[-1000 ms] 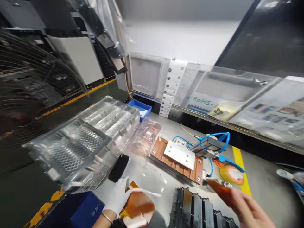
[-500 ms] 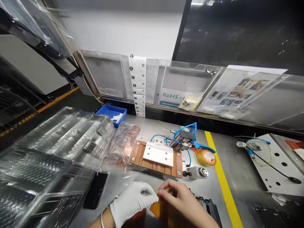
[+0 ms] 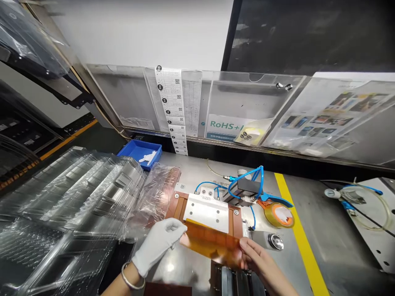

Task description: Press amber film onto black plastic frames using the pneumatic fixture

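Note:
A glossy, see-through amber film sheet [image 3: 211, 243] is stretched between my two hands, in front of the fixture. My left hand [image 3: 162, 244], in a white glove, pinches its left end between thumb and fingers. The bare right hand [image 3: 254, 255] grips the right end. Just behind the sheet is a brown fixture [image 3: 236, 226] with a white metal plate [image 3: 206, 211] on top, partly covered by the film. Dark, slotted parts [image 3: 236, 283] lie below the sheet near the bottom edge.
Stacked clear plastic trays [image 3: 77, 193] fill the left side. A blue bin [image 3: 138, 152], plastic-wrapped copper-coloured sheets [image 3: 154, 193], a tape roll [image 3: 279, 214], a round metal button [image 3: 275, 241] and blue air tubes [image 3: 261, 185] surround the fixture. Yellow tape [image 3: 304, 246] crosses the bench.
Both hands have moved apart and up toward the fixture. The amber film, earlier low and partly hidden by the hands, is now spread out between them. The camera view has shifted slightly.

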`<act>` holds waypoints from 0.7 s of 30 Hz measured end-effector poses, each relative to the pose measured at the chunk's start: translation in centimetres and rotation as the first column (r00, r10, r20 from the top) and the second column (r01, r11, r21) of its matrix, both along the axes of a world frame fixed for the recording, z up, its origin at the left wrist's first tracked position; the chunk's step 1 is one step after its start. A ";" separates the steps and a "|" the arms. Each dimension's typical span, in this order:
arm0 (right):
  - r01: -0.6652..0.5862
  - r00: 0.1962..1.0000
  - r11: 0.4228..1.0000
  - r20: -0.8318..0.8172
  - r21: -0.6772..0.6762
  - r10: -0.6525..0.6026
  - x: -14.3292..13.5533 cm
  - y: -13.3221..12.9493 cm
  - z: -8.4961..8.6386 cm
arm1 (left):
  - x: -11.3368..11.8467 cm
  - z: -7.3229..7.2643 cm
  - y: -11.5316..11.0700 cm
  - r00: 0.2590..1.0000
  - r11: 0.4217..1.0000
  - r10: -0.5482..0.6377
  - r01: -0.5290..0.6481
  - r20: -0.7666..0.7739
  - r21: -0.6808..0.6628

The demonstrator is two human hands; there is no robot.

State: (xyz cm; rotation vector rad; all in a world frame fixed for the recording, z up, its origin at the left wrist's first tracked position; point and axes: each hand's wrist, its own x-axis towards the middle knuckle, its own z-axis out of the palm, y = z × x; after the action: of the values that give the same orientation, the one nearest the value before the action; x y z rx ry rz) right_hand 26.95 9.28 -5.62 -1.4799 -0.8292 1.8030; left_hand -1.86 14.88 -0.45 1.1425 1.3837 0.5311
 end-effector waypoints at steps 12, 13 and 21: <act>-0.040 0.972 0.997 0.229 -0.059 0.052 -0.4 6.5 -2.3 | 0.6 -4.3 5.3 0.996 0.998 -0.028 0.023 -0.086 -0.060; -0.043 0.967 0.996 0.248 -0.075 0.060 -0.4 7.0 -2.4 | 0.6 -4.6 5.5 0.994 0.998 -0.029 0.023 -0.102 -0.059; -0.046 0.946 0.990 0.312 -0.134 0.086 -0.6 8.4 -1.9 | 1.0 -4.9 6.5 0.986 0.998 -0.038 0.031 -0.160 -0.048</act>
State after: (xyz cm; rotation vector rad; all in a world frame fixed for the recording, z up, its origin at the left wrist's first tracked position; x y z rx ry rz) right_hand 26.33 17.64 -7.57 -1.8782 -0.9441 1.7151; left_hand -0.87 21.40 -5.33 1.1910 1.5040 0.3869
